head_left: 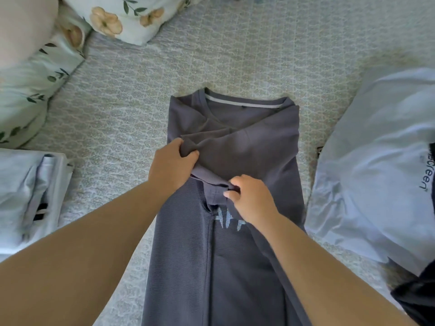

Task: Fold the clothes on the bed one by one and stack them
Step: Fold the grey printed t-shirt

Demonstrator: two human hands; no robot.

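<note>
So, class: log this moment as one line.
left hand: grips sleeve fold | right hand: pinches fold edge | grey shirt: sides folded in | folded stack: beside

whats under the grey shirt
The patterned bedspread shows around the grey shirt. Whatever lies directly beneath it is covered; the shirt's own folds hide its light lettering partly.

Patterned bed cover [235, 55] — grey shirt [259, 161] centred, floral pillows [122, 17], folded stack [30, 196], pale garment [376, 161]
</note>
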